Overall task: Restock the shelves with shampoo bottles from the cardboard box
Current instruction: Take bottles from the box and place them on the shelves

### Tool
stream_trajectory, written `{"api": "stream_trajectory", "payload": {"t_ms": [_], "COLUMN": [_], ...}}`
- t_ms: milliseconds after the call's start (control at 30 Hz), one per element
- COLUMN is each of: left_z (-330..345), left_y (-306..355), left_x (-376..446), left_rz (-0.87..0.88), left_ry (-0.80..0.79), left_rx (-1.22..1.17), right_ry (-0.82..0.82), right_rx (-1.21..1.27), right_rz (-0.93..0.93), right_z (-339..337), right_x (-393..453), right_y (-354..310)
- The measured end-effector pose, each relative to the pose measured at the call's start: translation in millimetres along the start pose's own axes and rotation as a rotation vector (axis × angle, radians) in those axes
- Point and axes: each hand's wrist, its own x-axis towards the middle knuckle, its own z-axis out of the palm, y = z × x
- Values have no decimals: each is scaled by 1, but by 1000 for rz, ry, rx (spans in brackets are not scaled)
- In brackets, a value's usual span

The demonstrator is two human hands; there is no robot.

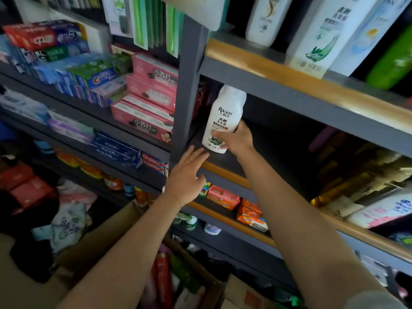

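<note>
One shampoo bottle held in right hand, cap hidden, left hand spread empty

White shampoo bottle with green leaf print; dark grey shelves.

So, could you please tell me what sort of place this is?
Probably a small shop's toiletries aisle: shelves stacked with toothpaste boxes, shampoo bottles above, and a right hand placing a white bottle.
</note>
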Motion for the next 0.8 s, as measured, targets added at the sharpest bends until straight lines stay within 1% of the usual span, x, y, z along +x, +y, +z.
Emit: {"api": "stream_trajectory", "payload": {"t_ms": [200, 533, 800], "left_z": [2, 0, 2], "left_y": [-3, -5, -6], "left_x": [-2, -2, -2], "left_rz": [15, 11, 24], "left_ry": [24, -4, 8], "left_rx": [-13, -9, -12], "right_ry": [50, 176, 217], "right_rx": [-7, -49, -67], "right_rz": [30, 47, 61], "right_z": [9, 18, 20], "right_x": [3, 25, 20], "right_y": [24, 21, 19]}}
